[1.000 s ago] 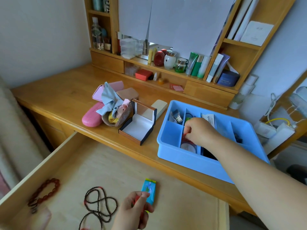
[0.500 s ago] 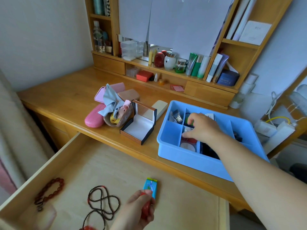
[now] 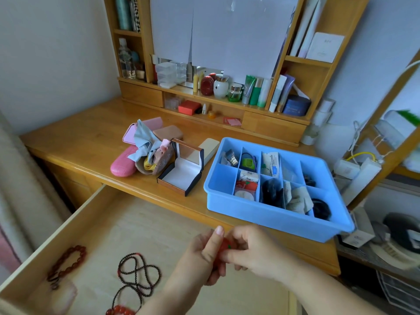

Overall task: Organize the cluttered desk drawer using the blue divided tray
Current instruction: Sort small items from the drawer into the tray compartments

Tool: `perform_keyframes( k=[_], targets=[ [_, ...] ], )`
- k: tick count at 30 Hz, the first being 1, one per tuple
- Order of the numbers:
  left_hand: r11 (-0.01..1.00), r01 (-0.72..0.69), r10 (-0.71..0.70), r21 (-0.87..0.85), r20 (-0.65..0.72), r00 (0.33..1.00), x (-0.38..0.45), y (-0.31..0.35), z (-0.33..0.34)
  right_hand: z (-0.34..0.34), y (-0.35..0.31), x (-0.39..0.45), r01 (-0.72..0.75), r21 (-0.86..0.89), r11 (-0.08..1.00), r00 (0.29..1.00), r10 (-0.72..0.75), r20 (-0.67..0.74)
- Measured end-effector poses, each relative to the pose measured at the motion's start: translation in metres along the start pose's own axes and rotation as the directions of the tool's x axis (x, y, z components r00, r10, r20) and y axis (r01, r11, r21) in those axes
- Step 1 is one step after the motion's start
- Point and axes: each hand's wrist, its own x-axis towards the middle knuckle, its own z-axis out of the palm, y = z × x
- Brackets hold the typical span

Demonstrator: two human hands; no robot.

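Desktop blue tray (image 3: 268, 214) holds sorted oddments; drawer (image 3: 68, 223) holds beads (image 3: 136, 276).

The worktop (image 3: 75, 142) at centre left is smooth varnished wood with a soft sheen. The blue divided tray (image 3: 268, 217) at centre right looks like matt moulded plastic. The pink case (image 3: 121, 163) beside the crumpled cloth (image 3: 143, 142) shines glossy. The drawer (image 3: 136, 235) floor is pale and matt.

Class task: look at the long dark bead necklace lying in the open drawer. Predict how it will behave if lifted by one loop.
The necklace lies in loose crossed loops, so it is probably floppy and would dangle. The loops overlap, so it may tangle. Its beads look small, so it is likely light.
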Motion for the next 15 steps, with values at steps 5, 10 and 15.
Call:
perform_keyframes(
  k=[5, 10, 15],
  targets=[
    [0.995, -0.101, 0.101, -0.005, 0.033, 0.994, 0.0, 0.0, -0.013, -0.01, -0.005, 0.006, -0.052, 0.019, 0.998, 0.995, 0.053, -0.084],
    [0.987, -0.15, 0.153, 0.048, -0.059, 0.986, 0.002, -0.003, -0.016, -0.011, -0.013, 0.011, 0.053, 0.06, 0.997, 0.99, -0.044, -0.138],
    [0.999, -0.034, 0.036, 0.014, -0.182, 0.983, 0.005, -0.017, -0.026, -0.072, -0.024, 0.028, 0.076, -0.085, 0.993, 0.9, -0.105, -0.422]
  ],
)
